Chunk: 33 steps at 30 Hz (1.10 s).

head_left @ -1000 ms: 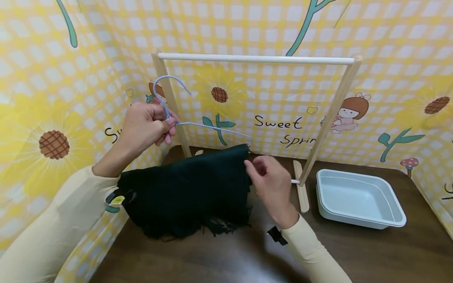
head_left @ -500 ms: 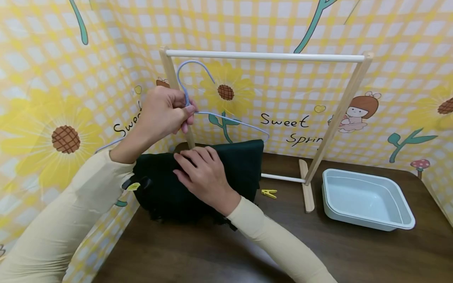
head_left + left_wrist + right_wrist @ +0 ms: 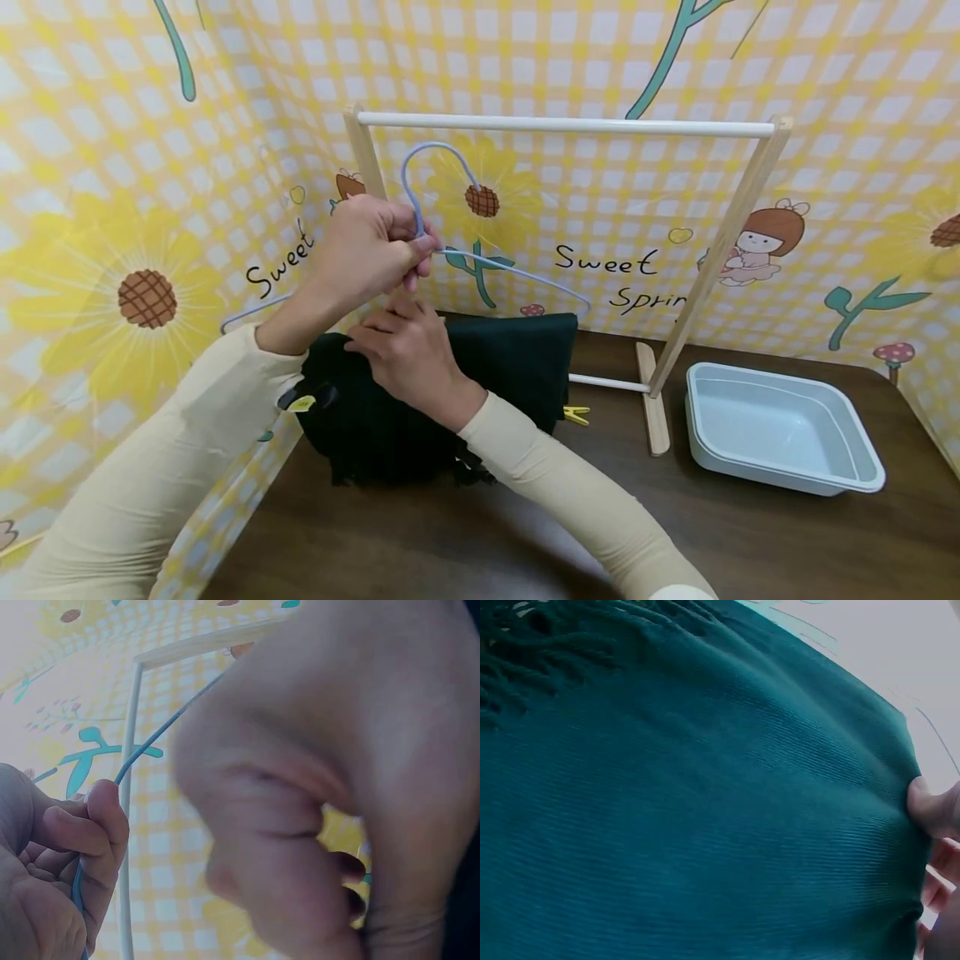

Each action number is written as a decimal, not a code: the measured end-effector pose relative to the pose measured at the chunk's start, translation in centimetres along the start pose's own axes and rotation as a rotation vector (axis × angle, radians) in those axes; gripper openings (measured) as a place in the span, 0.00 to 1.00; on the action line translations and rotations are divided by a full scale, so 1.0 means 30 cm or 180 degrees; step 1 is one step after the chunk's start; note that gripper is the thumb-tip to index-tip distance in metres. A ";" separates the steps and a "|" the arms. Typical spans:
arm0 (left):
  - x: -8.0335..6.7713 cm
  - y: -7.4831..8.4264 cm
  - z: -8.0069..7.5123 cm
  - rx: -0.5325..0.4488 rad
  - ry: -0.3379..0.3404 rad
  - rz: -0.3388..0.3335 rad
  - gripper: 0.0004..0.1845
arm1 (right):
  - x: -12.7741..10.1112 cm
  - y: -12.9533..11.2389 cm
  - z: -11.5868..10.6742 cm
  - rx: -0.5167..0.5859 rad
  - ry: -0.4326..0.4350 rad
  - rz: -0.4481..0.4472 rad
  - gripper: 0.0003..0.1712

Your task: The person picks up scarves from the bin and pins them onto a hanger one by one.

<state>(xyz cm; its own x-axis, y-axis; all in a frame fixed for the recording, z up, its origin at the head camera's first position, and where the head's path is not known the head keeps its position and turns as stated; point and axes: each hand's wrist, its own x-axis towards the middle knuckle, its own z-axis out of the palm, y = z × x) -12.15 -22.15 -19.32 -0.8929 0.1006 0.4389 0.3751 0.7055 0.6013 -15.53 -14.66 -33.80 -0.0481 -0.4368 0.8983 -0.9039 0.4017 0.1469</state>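
A dark green fringed scarf hangs folded over the lower part of a light blue wire hanger. My left hand grips the hanger at the base of its hook, holding it up in front of the rack. Just below, my right hand lies across the scarf, its curled fingers at the top fold. In the right wrist view the thumb and fingers pinch the edge of the cloth. The left wrist view has the right hand large and close, beside the left hand around the wire.
A wooden rack with a white top bar stands behind the hands. At the right sits a pale blue plastic tub on the dark table. A yellow clothespin lies by the scarf's right edge. Patterned cloth walls surround the table.
The right hand has moved from the scarf's right edge leftward to its top fold, under the left hand. Hanger and scarf have shifted right in view. The clothespin has come into sight.
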 end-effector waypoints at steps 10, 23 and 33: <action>0.000 0.008 0.047 -0.0079 -0.0092 0.0086 0.16 | 0.052 -0.006 -0.037 -0.0161 0.0177 -0.0101 0.04; -0.042 -0.033 0.056 -0.0066 -0.0133 -0.0025 0.17 | -0.044 -0.059 -0.055 0.0114 -0.0020 -0.0429 0.12; -0.033 -0.015 -0.009 -0.0257 0.0123 -0.0015 0.20 | -0.354 0.019 -0.206 0.0465 0.0376 0.0494 0.03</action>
<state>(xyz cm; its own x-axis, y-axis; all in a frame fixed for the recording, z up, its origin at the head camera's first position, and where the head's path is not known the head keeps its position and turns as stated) -11.37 -22.76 -19.85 -0.8849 0.0691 0.4606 0.3912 0.6468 0.6546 -12.89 -4.81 -40.68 -0.1490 -0.2782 0.9489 -0.9419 0.3321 -0.0506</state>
